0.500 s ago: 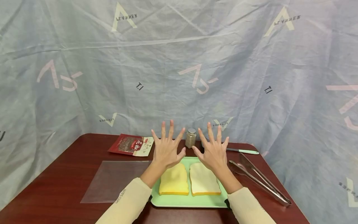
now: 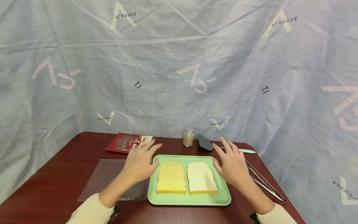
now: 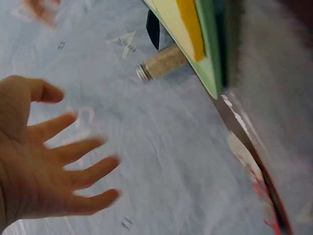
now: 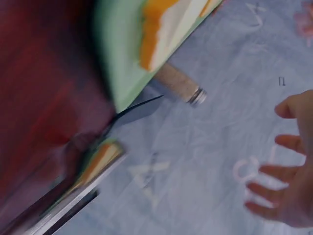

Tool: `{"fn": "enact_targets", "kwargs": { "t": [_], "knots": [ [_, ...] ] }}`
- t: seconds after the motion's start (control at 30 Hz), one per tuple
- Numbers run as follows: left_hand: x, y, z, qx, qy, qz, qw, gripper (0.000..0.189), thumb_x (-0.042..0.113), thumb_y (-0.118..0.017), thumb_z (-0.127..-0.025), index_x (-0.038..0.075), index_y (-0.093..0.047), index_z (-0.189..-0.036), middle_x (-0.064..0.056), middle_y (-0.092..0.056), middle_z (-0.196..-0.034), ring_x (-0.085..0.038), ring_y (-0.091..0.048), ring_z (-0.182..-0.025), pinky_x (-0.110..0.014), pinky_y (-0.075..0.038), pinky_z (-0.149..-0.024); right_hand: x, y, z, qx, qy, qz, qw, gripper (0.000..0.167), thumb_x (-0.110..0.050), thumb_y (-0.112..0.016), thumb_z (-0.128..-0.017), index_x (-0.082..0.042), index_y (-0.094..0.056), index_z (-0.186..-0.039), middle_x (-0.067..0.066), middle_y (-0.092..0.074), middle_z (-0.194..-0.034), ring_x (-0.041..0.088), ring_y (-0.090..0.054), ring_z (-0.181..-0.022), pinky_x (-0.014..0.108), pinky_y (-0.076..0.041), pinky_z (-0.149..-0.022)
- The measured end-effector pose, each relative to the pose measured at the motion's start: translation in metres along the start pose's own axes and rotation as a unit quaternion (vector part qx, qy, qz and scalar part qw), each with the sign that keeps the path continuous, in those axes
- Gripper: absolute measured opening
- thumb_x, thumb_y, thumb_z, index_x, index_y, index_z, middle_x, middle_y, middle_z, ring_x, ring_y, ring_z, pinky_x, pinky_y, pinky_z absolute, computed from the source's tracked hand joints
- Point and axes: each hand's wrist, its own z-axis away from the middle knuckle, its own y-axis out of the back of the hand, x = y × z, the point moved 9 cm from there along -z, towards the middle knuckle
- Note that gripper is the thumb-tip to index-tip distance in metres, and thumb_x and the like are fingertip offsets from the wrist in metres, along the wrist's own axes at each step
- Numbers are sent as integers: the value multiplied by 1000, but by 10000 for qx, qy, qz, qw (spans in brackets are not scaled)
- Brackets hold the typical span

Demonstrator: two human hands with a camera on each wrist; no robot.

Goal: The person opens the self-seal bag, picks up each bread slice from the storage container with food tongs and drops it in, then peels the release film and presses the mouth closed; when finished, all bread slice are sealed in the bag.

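Two bread slices lie side by side on a light green tray (image 2: pixel 190 199): a yellow slice (image 2: pixel 171 177) on the left and a paler white slice (image 2: pixel 201 177) on the right. My left hand (image 2: pixel 141 161) hovers at the tray's left edge, fingers spread and holding nothing. Its loosely bent fingers (image 3: pixel 93 147) show in the left wrist view. My right hand (image 2: pixel 232 163) is raised at the tray's right edge, likewise spread and without anything in it. In the head view it overlaps the spatula's handle and part of the metal tongs (image 2: pixel 265 183).
A red spice packet (image 2: pixel 126 143) lies at the back left, partly behind the left hand. A clear plastic sheet (image 2: pixel 103 179) lies left of the tray. Behind the tray stand a lidded glass jar (image 2: pixel 188 137) and a dark spatula (image 2: pixel 205 143). A printed cloth (image 2: pixel 167 62) hangs behind the table.
My hands have moved apart and lower, from above the tray's back edge to either side of it. Their fingers are less stretched, and the bread and spatula head are now uncovered.
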Motion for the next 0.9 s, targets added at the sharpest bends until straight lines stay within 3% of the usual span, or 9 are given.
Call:
{"fn": "enact_targets", "kwargs": {
  "t": [0.07, 0.17, 0.3, 0.4, 0.47, 0.53, 0.63, 0.77, 0.9],
  "knots": [
    [-17, 2, 17, -377, 250, 250, 9987, 40, 28, -64, -88, 26, -66, -129, -3, -59, -138, -33, -58, -122, -56, -50, -82, 10, 8, 13, 23, 38, -407, 9992, 40, -26, -73, -86, -13, -69, -123, 13, -60, -132, 34, -59, -111, 51, -51, -77],
    [-44, 2, 40, -960, 589, 591, 9919, 32, 26, -67, -88, 28, -70, -120, 2, -65, -128, -31, -61, -115, -54, -51, -77, 29, 16, 32, -179, -82, -929, 9955, 30, -21, -75, -84, -16, -71, -114, 0, -68, -115, 19, -63, -95, 38, -51, -64],
    [-77, -7, 62, -1761, 905, 1342, 9710, 27, 28, -71, -91, 31, -70, -118, 2, -66, -126, -32, -61, -116, -56, -52, -76, 64, 20, 55, -588, -540, -1313, 9881, 29, -18, -79, -83, -22, -69, -110, -11, -68, -101, 8, -61, -81, 31, -49, -61],
    [-92, -14, 70, -2052, 836, 1924, 9560, 26, 28, -73, -90, 27, -71, -116, -3, -66, -125, -32, -61, -114, -53, -52, -81, 92, 16, 71, -773, -1096, -1813, 9743, 27, -20, -80, -84, -22, -69, -108, -11, -68, -94, 4, -61, -78, 26, -49, -63],
    [-100, -18, 73, -2127, 803, 2115, 9506, 26, 27, -75, -89, 23, -72, -115, -5, -66, -124, -30, -62, -105, -46, -53, -75, 107, 10, 78, -899, -1463, -2191, 9605, 25, -23, -79, -86, -20, -69, -109, -8, -70, -94, 5, -63, -80, 25, -51, -65],
    [-105, -22, 75, -2146, 772, 1985, 9532, 27, 28, -76, -88, 23, -73, -114, -3, -66, -122, -26, -61, -99, -41, -51, -70, 121, 2, 84, -1081, -1827, -2346, 9486, 26, -30, -78, -88, -20, -69, -110, -4, -71, -98, 9, -65, -85, 27, -52, -68],
    [-112, -32, 79, -2265, 879, 1749, 9541, 28, 30, -78, -86, 25, -74, -113, 1, -65, -121, -23, -61, -98, -40, -50, -65, 137, -10, 90, -1456, -2093, -2263, 9401, 42, -42, -76, -87, -16, -66, -119, 6, -70, -110, 24, -67, -96, 36, -52, -71],
    [-116, -42, 79, -2211, 758, 1433, 9617, 29, 33, -80, -83, 26, -76, -111, -1, -63, -126, -28, -63, -108, -48, -52, -69, 154, -26, 100, -1910, -2190, -1942, 9369, 65, -51, -77, -83, -9, -60, -130, 19, -63, -123, 38, -61, -105, 47, -49, -74],
    [-116, -50, 76, -2111, 598, 1239, 9677, 30, 33, -81, -82, 26, -77, -111, -4, -60, -131, -32, -60, -114, -50, -52, -68, 168, -38, 112, -2080, -2205, -1856, 9347, 74, -50, -79, -81, -4, -56, -134, 26, -60, -128, 44, -60, -109, 55, -50, -78]
  ]
}}
